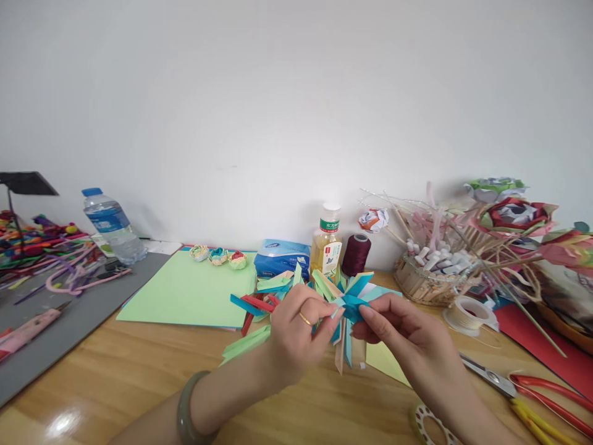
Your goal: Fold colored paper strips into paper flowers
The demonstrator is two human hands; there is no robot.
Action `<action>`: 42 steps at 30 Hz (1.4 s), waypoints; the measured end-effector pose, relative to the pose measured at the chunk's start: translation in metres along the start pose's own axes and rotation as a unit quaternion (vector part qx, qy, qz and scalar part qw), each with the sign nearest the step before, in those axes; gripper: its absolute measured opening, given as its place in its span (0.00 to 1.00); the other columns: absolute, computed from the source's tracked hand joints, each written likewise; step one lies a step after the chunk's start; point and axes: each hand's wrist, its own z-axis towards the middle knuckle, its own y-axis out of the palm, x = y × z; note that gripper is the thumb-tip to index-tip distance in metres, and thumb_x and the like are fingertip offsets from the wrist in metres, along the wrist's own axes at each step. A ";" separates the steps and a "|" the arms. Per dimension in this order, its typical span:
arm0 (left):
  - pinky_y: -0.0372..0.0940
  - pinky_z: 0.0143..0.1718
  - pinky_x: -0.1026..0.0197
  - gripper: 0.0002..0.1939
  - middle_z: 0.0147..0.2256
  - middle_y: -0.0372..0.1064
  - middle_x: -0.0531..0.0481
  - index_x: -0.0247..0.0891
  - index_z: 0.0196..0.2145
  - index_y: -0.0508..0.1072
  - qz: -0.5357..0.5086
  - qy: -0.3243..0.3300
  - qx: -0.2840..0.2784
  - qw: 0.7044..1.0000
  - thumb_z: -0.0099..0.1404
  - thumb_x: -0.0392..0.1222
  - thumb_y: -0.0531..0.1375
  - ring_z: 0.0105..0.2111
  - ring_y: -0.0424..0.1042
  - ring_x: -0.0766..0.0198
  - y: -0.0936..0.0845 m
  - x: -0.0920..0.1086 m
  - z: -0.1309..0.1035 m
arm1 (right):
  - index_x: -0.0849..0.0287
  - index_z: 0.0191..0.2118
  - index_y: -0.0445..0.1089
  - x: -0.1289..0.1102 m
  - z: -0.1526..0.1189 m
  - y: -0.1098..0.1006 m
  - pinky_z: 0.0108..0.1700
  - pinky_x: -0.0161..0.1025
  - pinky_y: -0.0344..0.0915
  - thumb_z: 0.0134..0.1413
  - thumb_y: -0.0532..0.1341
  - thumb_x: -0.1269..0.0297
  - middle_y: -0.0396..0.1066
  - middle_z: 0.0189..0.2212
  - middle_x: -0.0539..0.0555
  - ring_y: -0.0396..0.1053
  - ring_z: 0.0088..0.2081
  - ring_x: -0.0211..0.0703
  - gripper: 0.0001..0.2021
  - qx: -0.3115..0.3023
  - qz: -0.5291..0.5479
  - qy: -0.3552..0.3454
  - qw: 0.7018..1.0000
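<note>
A folded piece of blue paper [353,305] is raised above the table between my two hands. My left hand [296,330], with a ring on one finger, pinches its left end between thumb and fingertips. On the other side my right hand [410,330] grips the right end, thumb on top. Folded paper strips in blue, green, red and peach lie behind and around the hands; a red strip [264,303] and a green strip [245,343] show at the left. Part of this pile is hidden by my left hand.
Light green paper sheets [185,290] bear three small paper flowers. Along the wall stand a tissue pack [282,258], an oil-coloured bottle [327,241] and dark thread [356,254]. Rightward are a basket [424,283], a white spool [469,315], scissors [493,377] and red-handled pliers [551,395].
</note>
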 end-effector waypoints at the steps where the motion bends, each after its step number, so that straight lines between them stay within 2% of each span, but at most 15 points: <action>1: 0.64 0.24 0.66 0.05 0.25 0.65 0.52 0.38 0.30 0.67 0.004 0.000 0.004 1.000 0.58 0.30 0.59 0.24 0.66 0.68 0.000 0.000 0.000 | 0.58 0.27 0.67 -0.001 0.000 0.001 0.30 0.37 0.69 0.52 0.58 0.49 0.73 0.22 0.52 0.71 0.27 0.41 0.16 0.003 -0.002 0.000 1.000; 5: 0.64 0.25 0.66 0.06 0.26 0.64 0.52 0.38 0.30 0.67 -0.009 0.002 0.008 1.000 0.57 0.29 0.59 0.25 0.66 0.68 0.000 -0.002 0.002 | 0.58 0.25 0.67 -0.005 0.000 0.000 0.27 0.36 0.66 0.51 0.58 0.49 0.71 0.20 0.52 0.69 0.24 0.40 0.17 0.005 -0.020 -0.003 1.000; 8: 0.65 0.26 0.66 0.05 0.27 0.64 0.52 0.38 0.29 0.67 -0.104 -0.088 -0.011 0.991 0.58 0.31 0.59 0.28 0.67 0.68 0.002 -0.008 0.005 | 0.57 0.22 0.65 -0.010 0.002 -0.008 0.23 0.34 0.63 0.52 0.57 0.50 0.66 0.16 0.49 0.64 0.20 0.37 0.17 0.041 -0.031 -0.026 0.998; 10: 0.67 0.27 0.66 0.03 0.30 0.66 0.50 0.38 0.29 0.66 -0.196 -0.215 -0.021 0.956 0.60 0.34 0.57 0.32 0.68 0.67 0.004 -0.013 0.006 | 0.56 0.25 0.66 -0.012 0.004 -0.016 0.24 0.33 0.63 0.54 0.57 0.51 0.66 0.18 0.49 0.64 0.22 0.37 0.15 0.124 -0.051 -0.060 0.989; 12: 0.68 0.29 0.65 0.03 0.33 0.67 0.48 0.38 0.30 0.66 -0.272 -0.332 -0.029 0.903 0.61 0.37 0.56 0.34 0.69 0.66 0.006 -0.016 0.007 | 0.54 0.31 0.68 -0.012 0.007 -0.022 0.30 0.35 0.65 0.53 0.57 0.53 0.69 0.25 0.50 0.67 0.28 0.40 0.11 0.191 -0.085 -0.093 0.973; 15: 0.69 0.31 0.63 0.05 0.34 0.67 0.48 0.38 0.29 0.65 -0.331 -0.410 -0.052 0.848 0.60 0.41 0.58 0.34 0.69 0.66 0.009 -0.017 0.005 | 0.53 0.41 0.68 -0.010 0.012 -0.026 0.40 0.41 0.67 0.54 0.57 0.52 0.71 0.36 0.54 0.69 0.38 0.45 0.13 0.179 -0.136 -0.126 0.966; 17: 0.69 0.32 0.63 0.06 0.34 0.68 0.49 0.38 0.29 0.65 -0.342 -0.417 -0.064 0.840 0.59 0.42 0.59 0.34 0.69 0.67 0.010 -0.016 0.003 | 0.53 0.46 0.66 -0.008 0.013 -0.024 0.42 0.43 0.67 0.55 0.56 0.51 0.71 0.43 0.56 0.69 0.42 0.47 0.16 0.141 -0.142 -0.135 0.971; 19: 0.68 0.35 0.63 0.06 0.33 0.68 0.49 0.38 0.28 0.65 -0.346 -0.407 -0.073 0.842 0.59 0.41 0.59 0.35 0.69 0.67 0.011 -0.016 0.002 | 0.54 0.47 0.65 -0.006 0.014 -0.022 0.40 0.42 0.69 0.55 0.56 0.51 0.71 0.44 0.57 0.71 0.41 0.46 0.17 0.099 -0.127 -0.123 0.979; 21: 0.68 0.37 0.63 0.04 0.33 0.69 0.50 0.38 0.27 0.66 -0.354 -0.398 -0.105 0.840 0.58 0.39 0.59 0.36 0.70 0.66 0.011 -0.017 0.001 | 0.56 0.45 0.67 -0.004 0.014 -0.021 0.34 0.39 0.70 0.55 0.56 0.52 0.74 0.38 0.56 0.72 0.35 0.44 0.17 0.067 -0.120 -0.102 0.985; 24: 0.67 0.40 0.60 0.01 0.34 0.71 0.48 0.38 0.29 0.70 -0.362 -0.407 -0.156 0.824 0.57 0.37 0.58 0.37 0.71 0.63 0.008 -0.018 0.004 | 0.57 0.41 0.70 -0.001 0.013 -0.021 0.31 0.38 0.69 0.55 0.57 0.54 0.76 0.31 0.54 0.73 0.30 0.43 0.14 0.064 -0.164 -0.102 0.979; 28: 0.66 0.44 0.57 0.08 0.37 0.73 0.46 0.38 0.35 0.73 -0.327 -0.451 -0.152 0.816 0.58 0.39 0.58 0.41 0.71 0.59 0.003 -0.010 0.012 | 0.56 0.39 0.72 0.001 0.010 -0.015 0.32 0.38 0.70 0.55 0.58 0.61 0.77 0.31 0.52 0.74 0.29 0.43 0.09 0.073 -0.228 -0.195 0.951; 32: 0.66 0.43 0.58 0.12 0.38 0.75 0.47 0.37 0.37 0.75 -0.249 -0.466 -0.198 0.826 0.54 0.40 0.62 0.39 0.72 0.58 0.001 0.004 0.016 | 0.57 0.39 0.71 0.004 0.007 -0.007 0.32 0.34 0.71 0.55 0.58 0.64 0.77 0.30 0.50 0.74 0.27 0.39 0.08 0.071 -0.232 -0.264 0.933; 34: 0.66 0.43 0.58 0.11 0.37 0.76 0.47 0.37 0.36 0.76 -0.214 -0.477 -0.188 0.832 0.52 0.39 0.63 0.38 0.72 0.58 0.001 0.008 0.016 | 0.58 0.39 0.71 0.005 0.005 -0.005 0.32 0.33 0.72 0.55 0.59 0.65 0.77 0.30 0.50 0.74 0.28 0.38 0.07 0.071 -0.233 -0.269 0.932; 38: 0.68 0.41 0.57 0.13 0.35 0.76 0.45 0.35 0.36 0.76 -0.217 -0.514 -0.139 0.818 0.50 0.39 0.64 0.37 0.73 0.57 0.002 0.008 0.013 | 0.57 0.40 0.69 0.004 0.003 -0.005 0.34 0.32 0.71 0.55 0.58 0.68 0.76 0.32 0.50 0.74 0.30 0.37 0.07 0.075 -0.235 -0.269 0.931; 42: 0.69 0.38 0.59 0.10 0.31 0.77 0.48 0.36 0.32 0.76 -0.227 -0.501 -0.100 0.829 0.48 0.38 0.66 0.34 0.74 0.60 0.003 0.008 0.011 | 0.59 0.42 0.69 0.005 0.003 -0.005 0.35 0.33 0.71 0.56 0.56 0.72 0.75 0.35 0.53 0.73 0.35 0.39 0.09 0.072 -0.248 -0.305 0.917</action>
